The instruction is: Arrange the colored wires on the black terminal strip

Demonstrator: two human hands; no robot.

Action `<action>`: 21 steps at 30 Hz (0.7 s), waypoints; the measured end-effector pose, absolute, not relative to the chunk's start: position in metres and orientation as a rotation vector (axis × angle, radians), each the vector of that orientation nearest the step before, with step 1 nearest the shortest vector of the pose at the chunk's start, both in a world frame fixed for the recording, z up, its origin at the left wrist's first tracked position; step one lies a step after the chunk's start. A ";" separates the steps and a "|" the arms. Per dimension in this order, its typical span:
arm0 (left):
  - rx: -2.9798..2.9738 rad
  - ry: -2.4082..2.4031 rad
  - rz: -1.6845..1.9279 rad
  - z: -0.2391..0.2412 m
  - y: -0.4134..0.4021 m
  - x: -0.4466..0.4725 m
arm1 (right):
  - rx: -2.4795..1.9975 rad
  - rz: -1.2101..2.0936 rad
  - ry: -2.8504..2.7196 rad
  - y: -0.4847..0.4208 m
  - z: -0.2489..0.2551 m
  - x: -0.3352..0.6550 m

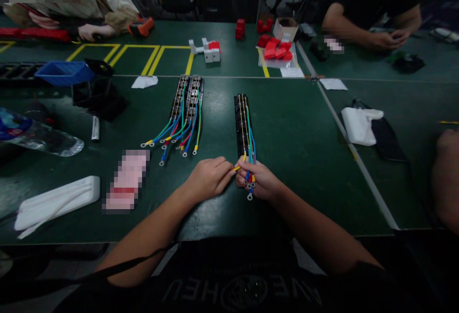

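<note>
A long black terminal strip point(242, 121) lies on the green table in front of me, its near end by my hands. Coloured wires with ring lugs run along it toward me. My right hand point(260, 179) is closed around the bundle of wires point(250, 169), and several lugs stick out below the fingers. Between the fingertips of my left hand point(211, 176) is a yellow wire point(237, 168), pinched and bent to the left. Two similar wired strips point(186, 100) lie side by side farther left, their blue, green, red and yellow leads fanned toward me.
On the left are a plastic bottle point(53, 136), a marker point(95, 128), a white power bank point(57, 203) and a blue bin point(64, 72). Red parts point(276, 50) lie in a bag at the back. Two people sit across the table point(304, 184); another person's arm point(446, 179) shows at right.
</note>
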State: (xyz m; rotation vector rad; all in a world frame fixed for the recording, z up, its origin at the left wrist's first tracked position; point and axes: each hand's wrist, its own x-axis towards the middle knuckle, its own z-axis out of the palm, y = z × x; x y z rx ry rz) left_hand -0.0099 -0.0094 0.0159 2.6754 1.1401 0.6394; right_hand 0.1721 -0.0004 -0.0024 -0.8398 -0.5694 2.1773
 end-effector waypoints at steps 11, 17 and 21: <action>2.685 1.134 0.639 0.014 -0.009 -0.010 | -0.874 2.152 -0.561 -0.001 -0.001 0.169; 2.696 1.133 0.657 0.013 -0.009 -0.009 | -0.872 2.138 -0.582 -0.001 -0.003 0.169; 2.703 1.125 0.655 0.012 -0.009 -0.009 | -0.875 2.136 -0.589 -0.001 -0.004 0.169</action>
